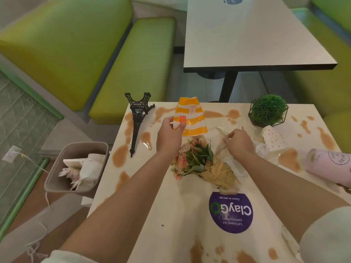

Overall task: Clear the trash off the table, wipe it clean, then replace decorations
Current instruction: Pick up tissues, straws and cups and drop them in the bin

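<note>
Trash-clearing step: left hand (171, 133) pinches fry carton (190, 118); right hand (238, 142) pinches crumpled napkin (221, 141). Next, likely bin (57, 168) at 9 o'clock.

The pink roll (331, 165) runs off the right edge, so its far end cannot be seen, and the round stamp on it is too blurred to read. The crumpled white tissue (234, 164) is partly hidden under the right hand (238, 142) and the flower bouquet (201, 162). The left hand (171, 133) covers a corner of the orange striped wrapper (191, 118). Small print on the purple sticker (230, 212) is unreadable. The near corners of the surface (171, 215) lie hidden beneath both forearms. Paper in the waste bin (76, 166) is too jumbled to identify.
</note>
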`<state>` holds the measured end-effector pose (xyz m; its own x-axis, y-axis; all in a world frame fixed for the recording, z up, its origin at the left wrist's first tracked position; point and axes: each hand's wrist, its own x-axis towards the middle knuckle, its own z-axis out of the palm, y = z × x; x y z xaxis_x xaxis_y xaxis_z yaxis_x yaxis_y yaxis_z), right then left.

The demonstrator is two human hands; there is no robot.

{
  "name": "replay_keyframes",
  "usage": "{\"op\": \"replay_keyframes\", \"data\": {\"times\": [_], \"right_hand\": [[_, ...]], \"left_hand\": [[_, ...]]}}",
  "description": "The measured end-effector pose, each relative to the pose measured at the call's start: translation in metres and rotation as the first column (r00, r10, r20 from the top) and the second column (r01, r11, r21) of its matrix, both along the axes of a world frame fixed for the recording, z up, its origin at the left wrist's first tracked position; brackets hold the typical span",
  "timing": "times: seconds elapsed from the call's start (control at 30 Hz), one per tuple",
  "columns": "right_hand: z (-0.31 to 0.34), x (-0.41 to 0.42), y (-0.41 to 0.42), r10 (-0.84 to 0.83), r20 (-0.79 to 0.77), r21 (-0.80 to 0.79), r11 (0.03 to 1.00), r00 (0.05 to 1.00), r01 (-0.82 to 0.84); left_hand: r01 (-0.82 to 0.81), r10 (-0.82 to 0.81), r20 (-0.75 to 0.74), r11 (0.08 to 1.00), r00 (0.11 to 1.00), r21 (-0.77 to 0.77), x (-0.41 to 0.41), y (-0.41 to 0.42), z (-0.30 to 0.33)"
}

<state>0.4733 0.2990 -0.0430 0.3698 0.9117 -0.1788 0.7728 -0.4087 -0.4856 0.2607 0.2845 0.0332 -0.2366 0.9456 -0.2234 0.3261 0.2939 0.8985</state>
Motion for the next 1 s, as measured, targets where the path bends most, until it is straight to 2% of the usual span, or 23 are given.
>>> {"op": "replay_keyframes", "data": {"times": [0.1,0.2,0.3,0.37,0.43,0.57,0.73,0.87,1.0], "right_hand": [[0.005,-0.005,-0.004,-0.051,-0.059,0.042,0.998,0.997,0.054],[0.016,-0.015,-0.005,-0.149,-0.209,0.128,0.976,0.966,0.178],[0.033,-0.025,0.001,-0.292,-0.478,0.131,0.909,0.828,0.396],[0.047,-0.036,0.001,-0.307,-0.626,0.106,0.877,0.717,0.468],[0.065,-0.049,-0.001,-0.264,-0.701,0.138,0.861,0.662,0.489],[0.093,-0.084,-0.013,-0.147,-0.719,0.246,0.861,0.679,0.446],[0.1,-0.142,-0.041,-0.002,-0.605,0.348,0.899,0.796,0.267],[0.094,-0.199,-0.069,0.044,-0.539,0.349,0.92,0.841,0.175],[0.08,-0.251,-0.092,0.038,-0.592,0.279,0.947,0.805,0.16]], "left_hand": [[-0.022,0.022,0.02,1.0,1.0,-0.009,-0.008,-0.003,-0.001],[-0.054,0.054,0.045,0.999,0.998,0.005,-0.016,-0.008,0.001],[-0.088,0.089,0.095,0.996,0.992,-0.015,-0.02,-0.009,0.002],[-0.114,0.119,0.163,0.993,0.979,-0.039,-0.026,-0.014,0.004],[-0.135,0.141,0.216,0.99,0.966,-0.042,-0.035,-0.02,0.006],[-0.176,0.179,0.279,0.984,0.944,-0.034,-0.059,-0.037,0.015],[-0.227,0.237,0.336,0.971,0.911,-0.07,-0.111,-0.067,0.017],[-0.308,0.324,0.367,0.946,0.872,-0.105,-0.165,-0.087,0.013],[-0.375,0.395,0.366,0.918,0.842,-0.129,-0.213,-0.103,0.009]]}}
